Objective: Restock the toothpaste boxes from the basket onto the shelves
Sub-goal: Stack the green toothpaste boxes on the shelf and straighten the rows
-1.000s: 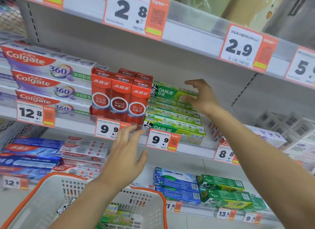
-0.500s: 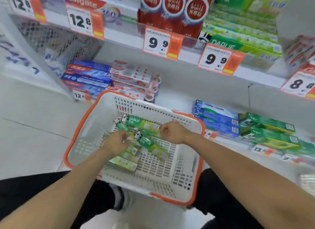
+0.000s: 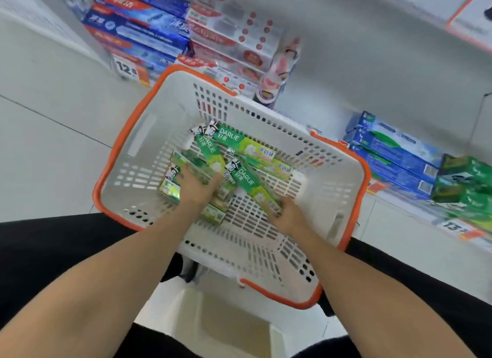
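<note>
Green cardboard toothpaste boxes lay in the white orange-rimmed plastic basket; left hand gripped several, right hand pinched one (pickup step). Next, probably lifting them shelfward.

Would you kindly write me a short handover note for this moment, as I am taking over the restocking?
Left hand: down in the basket, grip round a green Darlie box.
Right hand: grip on the near end of another Darlie box.
Things: several more green boxes lie loose in the basket on the floor.
Done: nothing visible here.
Left: lift both boxes, shelve them, then the rest.
</note>
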Demonstrator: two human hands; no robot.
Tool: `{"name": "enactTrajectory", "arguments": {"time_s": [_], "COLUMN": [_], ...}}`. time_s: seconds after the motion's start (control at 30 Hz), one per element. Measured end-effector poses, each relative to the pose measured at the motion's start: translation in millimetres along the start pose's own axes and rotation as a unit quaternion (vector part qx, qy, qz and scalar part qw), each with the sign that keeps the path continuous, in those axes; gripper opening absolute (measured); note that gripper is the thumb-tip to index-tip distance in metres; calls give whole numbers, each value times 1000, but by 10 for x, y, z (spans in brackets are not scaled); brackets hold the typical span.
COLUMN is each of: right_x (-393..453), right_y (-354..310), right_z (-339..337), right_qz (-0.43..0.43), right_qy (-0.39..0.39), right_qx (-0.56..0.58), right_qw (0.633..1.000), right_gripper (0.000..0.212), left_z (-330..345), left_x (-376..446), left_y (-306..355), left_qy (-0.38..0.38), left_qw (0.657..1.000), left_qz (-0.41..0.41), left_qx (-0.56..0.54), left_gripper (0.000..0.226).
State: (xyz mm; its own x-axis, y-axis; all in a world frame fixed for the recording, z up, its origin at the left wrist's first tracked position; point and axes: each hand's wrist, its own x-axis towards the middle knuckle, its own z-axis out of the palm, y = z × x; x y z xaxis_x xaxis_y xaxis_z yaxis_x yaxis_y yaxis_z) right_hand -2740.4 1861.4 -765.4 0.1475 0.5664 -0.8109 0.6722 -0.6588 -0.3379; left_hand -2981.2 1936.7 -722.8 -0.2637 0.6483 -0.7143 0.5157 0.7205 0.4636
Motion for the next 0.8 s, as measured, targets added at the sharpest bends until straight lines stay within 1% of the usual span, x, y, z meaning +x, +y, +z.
{"name": "enactTrajectory", "arguments": {"time_s": [0.03,0.07,0.1,0.13,0.17,0.2,0.27,0.3,0.33,0.37,0.5,0.6,0.7,0.73,0.8], "right_x": [35,50,89,118,140,153,179,173,155,137,-104,-415,-768,-922,-1281], "right_y": [39,42,57,41,21,-10,-30,-43,-59,-79,-258,-460,-654,-735,-896], "right_z": [34,52,79,72,67,56,8,-22,-56,-89,-384,-764,-1190,-1334,-1615], "right_qz": [6,13,15,16,18,22,9,4,-3,-4,-33,-52,-80,-92,-114], "right_qy": [-12,-11,5,30,45,43,13,-10,-30,-40,-56,-85,-83,-73,-49], "right_qx": [23,44,65,79,95,98,54,37,25,10,-60,-91,-173,-208,-262], "right_qw": [1000,999,998,996,994,994,998,999,999,999,996,991,978,971,957], "right_gripper": [67,68,67,67,66,59,27,33,40,43,50,44,50,53,57], "left_z": [22,31,28,14,2,-1,-11,-29,-52,-90,-318,-509,-731,-826,-1006], "left_x": [77,165,231,247,255,271,217,196,160,120,-133,-360,-643,-740,-920], "left_y": [26,33,18,36,50,46,72,54,39,17,1,97,290,368,555], "left_qy": [20,22,16,2,-13,-15,-26,-41,-65,-94,-192,-212,-222,-233,-253], "left_qw": [998,991,981,971,964,965,973,972,970,966,957,969,973,972,967], "left_qz": [-44,-92,-134,-165,-178,-177,-173,-175,-180,-186,-166,-109,-52,-30,16], "left_qx": [-48,-94,-137,-174,-198,-193,-153,-149,-151,-155,-141,-70,-35,-29,-11], "left_gripper": [114,121,124,121,110,90,47,36,33,34,43,38,31,32,44]}}
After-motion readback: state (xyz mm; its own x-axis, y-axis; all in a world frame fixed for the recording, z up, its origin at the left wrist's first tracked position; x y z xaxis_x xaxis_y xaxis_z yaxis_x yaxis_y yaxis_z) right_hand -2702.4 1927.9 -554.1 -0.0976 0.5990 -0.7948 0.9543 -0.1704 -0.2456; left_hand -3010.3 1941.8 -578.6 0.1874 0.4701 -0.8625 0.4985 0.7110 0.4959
